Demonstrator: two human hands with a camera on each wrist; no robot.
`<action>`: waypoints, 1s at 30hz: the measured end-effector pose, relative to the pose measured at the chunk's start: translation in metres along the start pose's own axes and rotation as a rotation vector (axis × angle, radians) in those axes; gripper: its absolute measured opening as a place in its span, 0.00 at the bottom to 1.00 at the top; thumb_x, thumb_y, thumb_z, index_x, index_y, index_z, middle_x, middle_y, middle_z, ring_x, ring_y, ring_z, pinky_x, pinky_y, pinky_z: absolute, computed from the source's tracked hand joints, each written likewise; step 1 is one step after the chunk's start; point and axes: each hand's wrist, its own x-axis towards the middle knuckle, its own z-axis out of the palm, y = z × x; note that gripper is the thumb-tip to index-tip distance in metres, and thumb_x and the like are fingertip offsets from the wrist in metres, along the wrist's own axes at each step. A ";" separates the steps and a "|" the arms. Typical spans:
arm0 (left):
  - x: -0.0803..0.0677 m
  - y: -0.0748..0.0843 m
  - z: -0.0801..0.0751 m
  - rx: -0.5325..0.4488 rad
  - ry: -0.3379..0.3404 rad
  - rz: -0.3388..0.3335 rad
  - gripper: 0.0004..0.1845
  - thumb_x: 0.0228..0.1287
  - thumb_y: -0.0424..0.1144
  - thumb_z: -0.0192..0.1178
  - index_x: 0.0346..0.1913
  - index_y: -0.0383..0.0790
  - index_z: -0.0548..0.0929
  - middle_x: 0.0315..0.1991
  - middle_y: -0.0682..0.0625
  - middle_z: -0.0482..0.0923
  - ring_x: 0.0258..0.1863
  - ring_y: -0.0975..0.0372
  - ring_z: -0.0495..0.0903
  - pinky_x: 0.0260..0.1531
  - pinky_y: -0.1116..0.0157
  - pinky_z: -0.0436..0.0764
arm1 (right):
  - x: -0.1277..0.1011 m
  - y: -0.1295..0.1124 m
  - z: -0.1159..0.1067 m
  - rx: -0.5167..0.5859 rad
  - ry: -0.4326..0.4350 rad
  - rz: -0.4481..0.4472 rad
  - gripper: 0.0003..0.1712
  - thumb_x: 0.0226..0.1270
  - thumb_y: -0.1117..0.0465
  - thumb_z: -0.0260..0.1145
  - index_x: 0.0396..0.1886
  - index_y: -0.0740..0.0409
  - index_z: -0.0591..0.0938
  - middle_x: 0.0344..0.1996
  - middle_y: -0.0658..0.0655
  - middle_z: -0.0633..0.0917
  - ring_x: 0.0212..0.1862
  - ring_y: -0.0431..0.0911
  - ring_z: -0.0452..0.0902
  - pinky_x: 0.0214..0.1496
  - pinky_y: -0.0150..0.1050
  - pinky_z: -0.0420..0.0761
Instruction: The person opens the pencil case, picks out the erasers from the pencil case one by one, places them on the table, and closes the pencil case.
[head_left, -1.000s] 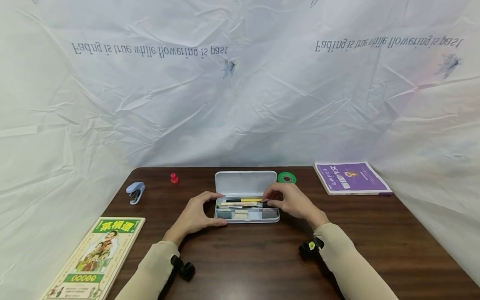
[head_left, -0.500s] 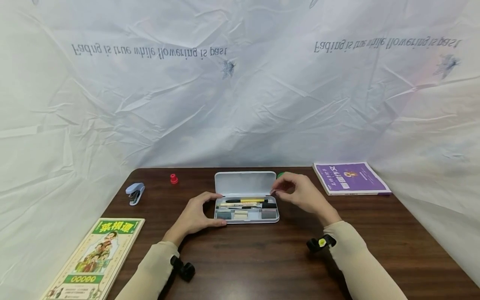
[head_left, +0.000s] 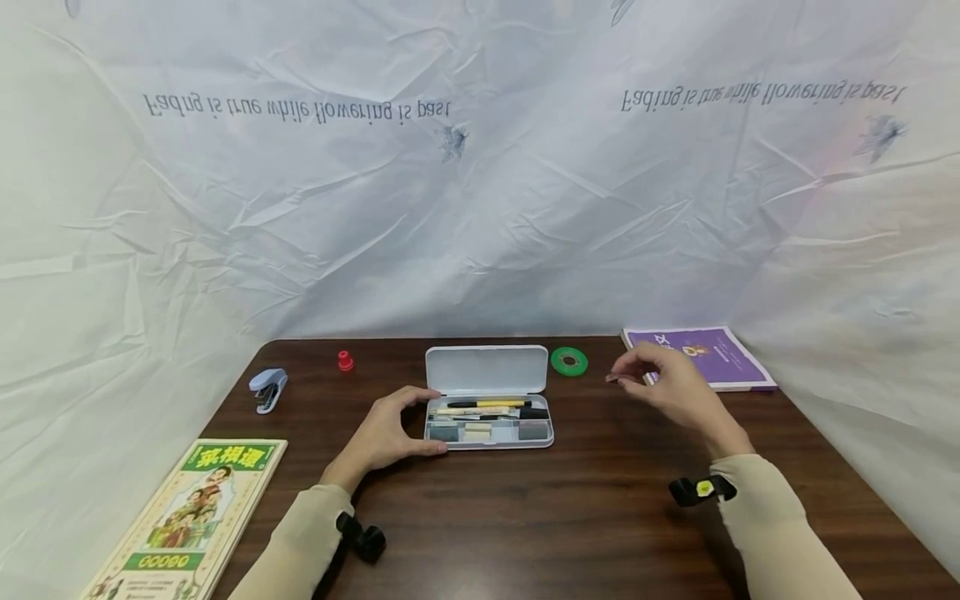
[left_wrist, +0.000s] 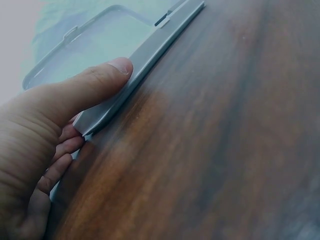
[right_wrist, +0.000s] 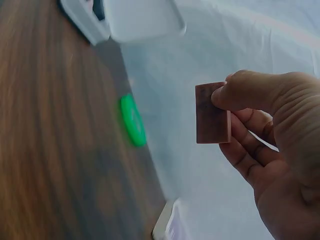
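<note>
A white pencil case [head_left: 487, 446] lies with its lid raised, holding several pens [head_left: 491, 405] and small blocks, among them pale ones [head_left: 477, 431]. My left hand [head_left: 384, 433] grips its left end, thumb along the front wall and fingers behind, as the left wrist view shows with the thumb [left_wrist: 100, 85] on the rim. Over the table to the right, my right hand [head_left: 678, 392] pinches a flat brownish-red rectangular block, probably an eraser [right_wrist: 212, 117], between thumb and fingers. It is apart from the case and above the table.
A green tape roll [head_left: 569, 362] lies right of the lid, and a purple book [head_left: 720, 354] sits behind my right hand. At left are a red cap-like piece [head_left: 345, 361], a light blue stapler [head_left: 267, 389] and a comic-style book [head_left: 187, 517]. White cloth hangs behind the table.
My right hand has moved from inside the pencil case out to the right, carrying the brownish-red eraser. The tape roll is uncovered again. My left hand stays on the case.
</note>
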 end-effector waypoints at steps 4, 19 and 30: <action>-0.001 -0.001 0.001 -0.007 0.002 -0.011 0.45 0.50 0.62 0.89 0.72 0.54 0.85 0.70 0.55 0.83 0.73 0.52 0.80 0.73 0.41 0.77 | -0.009 0.017 0.000 -0.018 0.000 -0.006 0.14 0.66 0.77 0.79 0.42 0.54 0.92 0.39 0.53 0.92 0.41 0.40 0.85 0.45 0.38 0.87; 0.000 0.001 0.001 -0.020 -0.004 0.006 0.45 0.50 0.61 0.90 0.72 0.53 0.86 0.69 0.54 0.84 0.72 0.52 0.80 0.73 0.41 0.78 | -0.022 0.047 0.009 -0.010 -0.227 0.070 0.12 0.67 0.72 0.81 0.39 0.50 0.94 0.40 0.47 0.91 0.46 0.43 0.87 0.51 0.37 0.86; 0.000 0.001 0.000 -0.029 -0.002 -0.008 0.45 0.50 0.60 0.90 0.72 0.53 0.86 0.70 0.54 0.83 0.73 0.51 0.79 0.74 0.41 0.77 | -0.020 0.048 0.007 -0.022 -0.250 0.040 0.12 0.68 0.73 0.80 0.39 0.50 0.95 0.42 0.48 0.92 0.47 0.43 0.87 0.51 0.35 0.85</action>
